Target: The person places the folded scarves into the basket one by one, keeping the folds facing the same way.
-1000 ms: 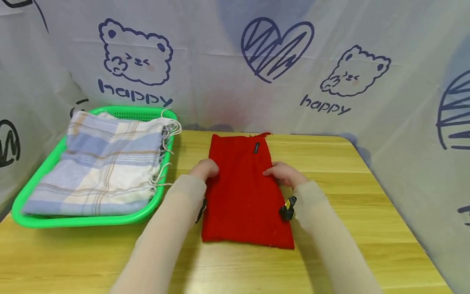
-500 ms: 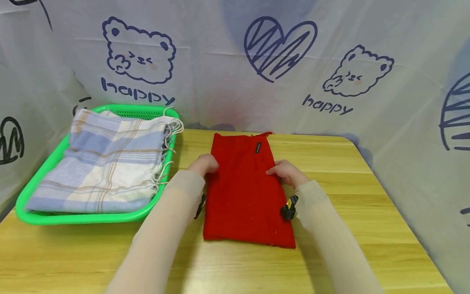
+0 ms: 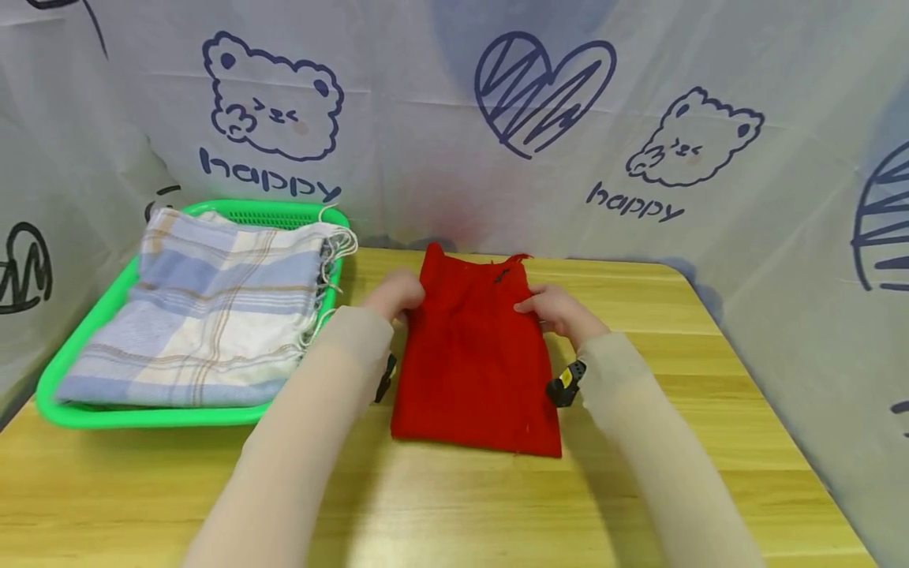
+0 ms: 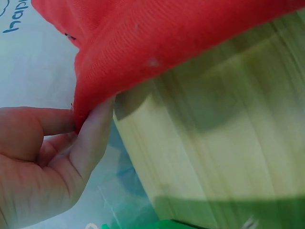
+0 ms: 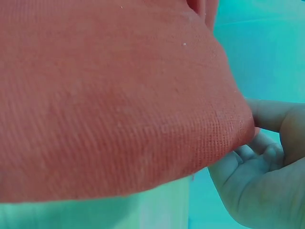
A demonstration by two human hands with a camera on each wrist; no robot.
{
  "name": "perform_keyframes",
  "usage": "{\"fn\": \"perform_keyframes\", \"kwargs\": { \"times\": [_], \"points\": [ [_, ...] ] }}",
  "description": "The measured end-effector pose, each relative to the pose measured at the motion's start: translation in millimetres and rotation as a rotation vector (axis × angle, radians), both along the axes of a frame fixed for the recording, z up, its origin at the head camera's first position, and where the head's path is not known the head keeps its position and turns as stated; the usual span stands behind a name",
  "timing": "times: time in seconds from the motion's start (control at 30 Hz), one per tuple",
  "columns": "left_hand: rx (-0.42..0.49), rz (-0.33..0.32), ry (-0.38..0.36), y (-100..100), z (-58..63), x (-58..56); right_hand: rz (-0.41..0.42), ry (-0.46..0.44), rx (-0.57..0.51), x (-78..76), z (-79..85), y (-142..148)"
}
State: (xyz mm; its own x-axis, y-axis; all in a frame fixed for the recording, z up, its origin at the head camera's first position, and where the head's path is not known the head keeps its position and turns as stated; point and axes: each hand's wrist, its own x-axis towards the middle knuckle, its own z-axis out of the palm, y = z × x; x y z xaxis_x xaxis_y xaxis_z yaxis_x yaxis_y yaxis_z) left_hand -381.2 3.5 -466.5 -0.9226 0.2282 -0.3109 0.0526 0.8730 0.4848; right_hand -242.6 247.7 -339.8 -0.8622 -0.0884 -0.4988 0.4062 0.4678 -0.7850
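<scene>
A folded red scarf (image 3: 476, 371) with a small dark label and a little fringe at its far end is in the middle of the head view. My left hand (image 3: 398, 293) pinches its left edge between thumb and fingers, as the left wrist view shows close up. On the opposite edge, my right hand (image 3: 563, 310) pinches the scarf too; its thumb and fingers (image 5: 269, 114) show in the right wrist view. Beneath the red cloth (image 4: 143, 52) the left wrist view shows bare wood and shadow, so that side is raised. The scarf's underside is hidden.
To the left stands a green plastic basket (image 3: 170, 418) holding a folded blue, white and tan plaid fringed cloth (image 3: 220, 315). Both are on the wooden table (image 3: 639, 394). A white curtain (image 3: 426, 142) with drawn bears and hearts hangs along the back and sides.
Both hands have moved slightly away from me, lifting the red scarf. Its near edge has shifted toward the back, its far left corner stands higher, and the label now looks creased.
</scene>
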Motion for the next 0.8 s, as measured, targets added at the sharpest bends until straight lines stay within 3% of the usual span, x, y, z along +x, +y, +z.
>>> {"fn": "perform_keyframes", "kwargs": {
  "times": [0.13,0.27,0.47,0.57,0.7,0.8],
  "points": [
    [0.018,-0.011,0.020,-4,14.2,2.3,-0.009,-0.005,-0.008,-1.6,6.8,-1],
    [0.035,0.012,-0.016,-6,27.9,4.0,-0.019,0.002,-0.014,-3.5,14.3,-1],
    [0.079,0.060,0.071,-4,29.9,-8.9,-0.025,0.019,-0.032,-3.2,26.9,-1],
    [0.044,0.048,0.096,-4,38.6,-10.1,-0.031,0.023,-0.035,-3.4,32.1,-2],
    [-0.053,-0.010,0.113,-3,63.5,0.0,-0.011,0.039,-0.019,-2.6,38.9,-1],
    [-0.032,0.003,0.127,-4,67.5,-5.0,0.011,0.064,-0.009,-1.6,45.2,0]
  ]
}}
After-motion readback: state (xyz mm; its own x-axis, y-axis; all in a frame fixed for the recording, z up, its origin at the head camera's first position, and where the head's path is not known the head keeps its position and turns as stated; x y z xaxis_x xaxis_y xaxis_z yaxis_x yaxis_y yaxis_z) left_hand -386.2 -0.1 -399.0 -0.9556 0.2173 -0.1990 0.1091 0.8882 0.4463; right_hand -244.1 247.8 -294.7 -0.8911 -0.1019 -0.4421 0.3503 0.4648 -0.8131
